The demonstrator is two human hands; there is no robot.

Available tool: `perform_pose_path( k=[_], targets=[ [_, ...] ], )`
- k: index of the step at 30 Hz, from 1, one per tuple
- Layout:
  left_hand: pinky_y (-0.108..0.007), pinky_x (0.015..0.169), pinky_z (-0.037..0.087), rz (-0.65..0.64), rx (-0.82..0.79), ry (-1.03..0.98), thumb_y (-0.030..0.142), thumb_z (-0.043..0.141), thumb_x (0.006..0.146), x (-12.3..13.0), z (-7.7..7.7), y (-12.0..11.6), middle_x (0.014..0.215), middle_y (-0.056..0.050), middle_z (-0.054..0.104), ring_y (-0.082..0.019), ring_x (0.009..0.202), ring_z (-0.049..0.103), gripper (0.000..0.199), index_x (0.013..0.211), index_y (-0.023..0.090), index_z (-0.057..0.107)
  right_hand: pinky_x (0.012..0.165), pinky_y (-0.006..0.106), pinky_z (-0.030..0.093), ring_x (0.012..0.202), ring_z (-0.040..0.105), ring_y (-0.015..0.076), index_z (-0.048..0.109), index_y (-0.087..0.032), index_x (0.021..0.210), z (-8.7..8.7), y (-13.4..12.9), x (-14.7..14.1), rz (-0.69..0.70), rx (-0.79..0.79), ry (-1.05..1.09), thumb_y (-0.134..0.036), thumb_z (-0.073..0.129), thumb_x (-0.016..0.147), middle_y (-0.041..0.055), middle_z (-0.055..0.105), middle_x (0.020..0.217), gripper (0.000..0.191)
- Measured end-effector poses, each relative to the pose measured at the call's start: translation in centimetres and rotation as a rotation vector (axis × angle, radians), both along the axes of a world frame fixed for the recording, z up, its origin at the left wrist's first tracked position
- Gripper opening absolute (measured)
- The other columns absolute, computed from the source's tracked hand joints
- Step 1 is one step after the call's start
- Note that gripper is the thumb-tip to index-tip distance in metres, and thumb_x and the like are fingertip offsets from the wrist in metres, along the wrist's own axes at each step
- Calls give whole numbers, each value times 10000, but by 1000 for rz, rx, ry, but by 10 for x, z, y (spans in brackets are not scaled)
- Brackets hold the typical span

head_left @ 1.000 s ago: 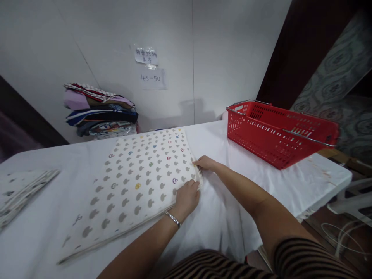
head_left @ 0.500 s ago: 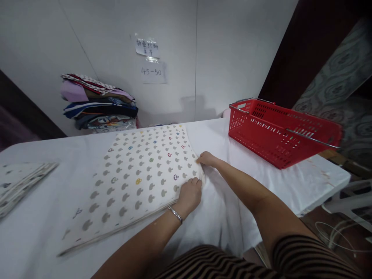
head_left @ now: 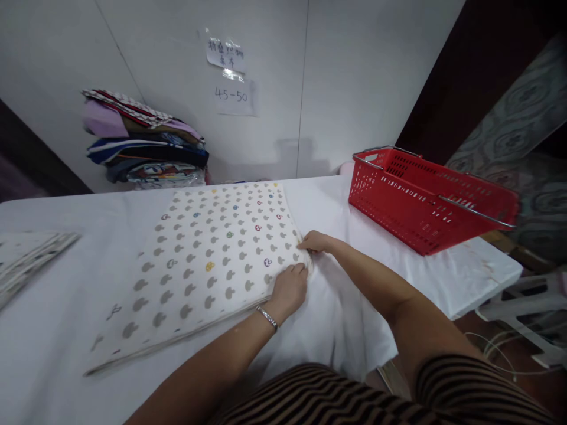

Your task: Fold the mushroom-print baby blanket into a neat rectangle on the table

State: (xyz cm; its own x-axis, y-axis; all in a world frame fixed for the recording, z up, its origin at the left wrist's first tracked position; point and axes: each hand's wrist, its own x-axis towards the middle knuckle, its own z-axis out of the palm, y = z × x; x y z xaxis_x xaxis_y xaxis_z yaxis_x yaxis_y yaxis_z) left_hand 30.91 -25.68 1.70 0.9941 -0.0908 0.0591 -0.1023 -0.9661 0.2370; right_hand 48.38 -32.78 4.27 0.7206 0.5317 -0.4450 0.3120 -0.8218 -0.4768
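Note:
A white cloth with grey and coloured mushroom prints [head_left: 217, 254] lies folded in layers across the table. My left hand [head_left: 290, 289], a bracelet at its wrist, is closed on the cloth's near right corner, with its fingertips curled over the edge. Just beyond it, my right hand [head_left: 315, 242] pinches the right edge of the same cloth between thumb and fingers. The two hands are close together but apart.
A red basket [head_left: 398, 206] with metal handles stands at the right on the white-covered table [head_left: 345, 206]. Folded fabrics [head_left: 146, 141] are piled at the back left. Another printed cloth [head_left: 31, 254] lies at the left edge. Two paper signs [head_left: 233, 97] hang on the wall.
The camera view has shifted slightly. Both hands remain at the cloth's right edge, with hardly any movement, and the cloth lies as before.

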Motion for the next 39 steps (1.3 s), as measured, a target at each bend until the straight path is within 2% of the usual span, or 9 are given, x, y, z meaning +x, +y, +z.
perform_pose_path(
  k=[3, 6, 14, 17, 20, 23, 26, 31, 39],
  targets=[
    [-344, 851, 433, -11, 0, -17, 70, 411, 816, 1, -2, 1, 1170, -87, 565, -210, 1003, 520, 317, 1080, 159, 564, 406, 204, 313, 362, 371, 74, 591, -137, 620, -2, -7, -2, -62, 64, 47, -338, 628, 780, -55, 414, 372, 259],
    [-344, 840, 434, -27, 7, -8, 62, 385, 827, 1, -3, 1, 1179, -85, 568, -205, 978, 528, 342, 1111, 157, 551, 408, 202, 318, 356, 380, 78, 596, -136, 624, -2, -9, -5, -79, 48, -7, -306, 621, 775, -58, 401, 359, 228],
    [-332, 808, 435, -55, 46, -22, 57, 367, 836, 2, -9, 0, 1167, -94, 568, -211, 993, 519, 356, 1148, 137, 519, 477, 228, 379, 432, 524, 137, 647, -134, 657, -6, -6, 0, -15, -76, -83, -376, 646, 759, 0, 521, 422, 262],
    [-339, 794, 433, -59, 59, -38, 56, 355, 848, 1, -13, -2, 1174, -104, 555, -219, 1002, 513, 347, 1144, 136, 517, 538, 245, 412, 564, 604, 181, 653, -135, 709, -7, -9, -2, 36, -122, -143, -452, 628, 774, 62, 629, 574, 325],
    [-355, 791, 433, -67, 65, -43, 60, 347, 858, -1, -14, -4, 1181, -116, 544, -233, 1011, 513, 333, 1131, 131, 524, 692, 267, 446, 832, 627, 222, 647, -147, 897, -7, -11, -15, 52, -81, -386, -435, 596, 809, 115, 686, 878, 305],
    [-371, 805, 437, -67, 37, -29, 74, 346, 866, -2, -12, -6, 1156, -118, 558, -241, 1024, 518, 343, 1157, 134, 518, 904, 296, 415, 1085, 544, 213, 592, -177, 1112, -11, -8, -35, 168, 179, -577, -372, 516, 874, 111, 620, 1155, 317],
    [-390, 839, 437, -78, 25, -37, 95, 329, 882, -2, -11, -6, 1153, -123, 574, -250, 1066, 505, 353, 1174, 136, 524, 1053, 357, 320, 1268, 414, 222, 511, -186, 1274, -22, -4, -45, 382, 372, -522, -410, 504, 879, 110, 489, 1362, 454],
    [-412, 835, 447, -84, 68, -50, 91, 338, 856, -5, -12, -6, 1148, -126, 580, -264, 1054, 499, 387, 1196, 116, 521, 1137, 452, 124, 1390, 229, 226, 392, -178, 1398, -37, -4, -40, 442, 273, -335, -474, 368, 932, 115, 325, 1483, 552],
    [-396, 827, 430, -76, 60, -14, 79, 352, 820, -10, -8, -6, 1199, -128, 557, -256, 1019, 507, 444, 1239, 124, 493, 1130, 484, 95, 1422, 85, 244, 276, -181, 1459, -37, -6, -29, 413, 152, -427, -509, 351, 925, 107, 186, 1533, 631]
  ],
)
